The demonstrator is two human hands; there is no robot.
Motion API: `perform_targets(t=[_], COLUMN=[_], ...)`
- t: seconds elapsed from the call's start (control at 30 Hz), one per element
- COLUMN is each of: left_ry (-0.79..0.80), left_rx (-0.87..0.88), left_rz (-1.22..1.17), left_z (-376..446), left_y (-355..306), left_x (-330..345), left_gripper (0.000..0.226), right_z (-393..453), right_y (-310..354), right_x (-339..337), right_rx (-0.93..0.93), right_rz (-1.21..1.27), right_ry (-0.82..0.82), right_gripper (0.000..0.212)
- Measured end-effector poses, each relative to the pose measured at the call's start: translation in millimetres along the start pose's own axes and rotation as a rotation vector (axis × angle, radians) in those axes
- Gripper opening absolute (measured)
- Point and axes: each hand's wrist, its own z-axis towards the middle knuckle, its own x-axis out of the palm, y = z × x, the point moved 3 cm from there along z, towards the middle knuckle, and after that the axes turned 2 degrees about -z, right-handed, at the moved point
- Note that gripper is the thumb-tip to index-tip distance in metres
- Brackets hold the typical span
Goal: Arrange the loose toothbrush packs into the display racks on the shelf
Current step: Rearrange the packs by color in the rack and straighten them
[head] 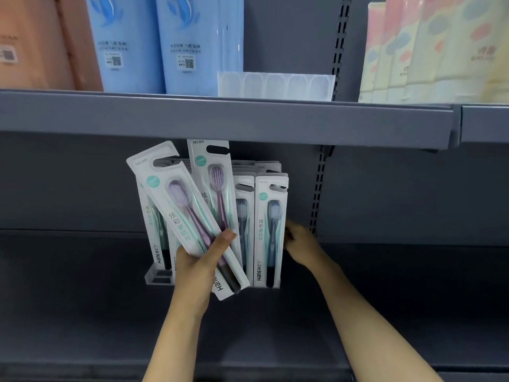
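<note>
My left hand (197,268) grips two white toothbrush packs with purple brushes, fanned apart: one tilted left (176,205), one nearly upright (213,183). Behind them a clear display rack (158,277) stands on the lower grey shelf, holding several upright packs; the front right one shows a dark blue brush (270,232). My right hand (298,244) reaches to the right side of that row, fingertips behind the packs and partly hidden.
The upper shelf edge (225,119) hangs just above the pack tops. On it stand blue pouches (190,42), an orange pack (35,42), a clear empty tray (275,85) and pastel packs (435,51). The lower shelf (413,299) is dark grey.
</note>
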Motion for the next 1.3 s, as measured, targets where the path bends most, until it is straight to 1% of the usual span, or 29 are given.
perform_targets(t=[0.07,0.23,0.33,0.4,0.47,0.53,0.57,0.63,0.7,0.8,0.97,1.17,1.3], left_ry=[0.002,0.005,0.012,0.015,0.023,0.021,0.019,0.019,0.025,0.029,0.047,0.024,0.035], left_rx=[0.003,0.02,0.016,0.015,0.014,0.012,0.014,0.011,0.003,-0.011,0.0,0.008,0.009], left_rz=[-0.003,-0.015,-0.011,-0.021,-0.044,-0.05,-0.05,-0.045,-0.039,-0.039,-0.039,-0.044,-0.036], left_z=[-1,-3,-4,-4,-3,-3,-3,-2,-2,-3,-4,-5,-5], left_y=[-1,-4,-3,-1,0,2,4,7,9,12,10,5,4], left_x=[0,-6,-4,-3,-2,-1,-1,-1,-1,0,1,-1,0], left_gripper=[0.025,0.032,0.03,0.029,0.037,0.053,0.061,0.073,0.077,0.081,0.075,0.065,0.049], right_z=[-2,-3,-6,-10,-14,-22,-26,-33,-36,-38,-40,-40,-39], right_y=[-3,-3,-3,-7,-15,-20,-20,-20,-21,-21,-26,-26,-23], right_x=[1,3,3,5,7,5,5,8,12,11,18,25,28], right_rx=[0.003,0.009,0.028,0.058,0.101,0.125,0.12,0.099,0.084,0.085,0.073,0.072,0.026], right_rz=[0.022,0.029,0.072,0.125,0.186,0.221,0.24,0.27,0.29,0.318,0.348,0.405,0.384], right_ry=[-0.023,-0.022,0.005,-0.009,-0.082,-0.134,-0.112,-0.005,0.074,0.126,0.175,0.097,0.06], right_gripper=[0.034,0.034,0.032,0.029,0.023,0.012,0.011,0.015,0.02,0.022,0.021,0.019,0.02])
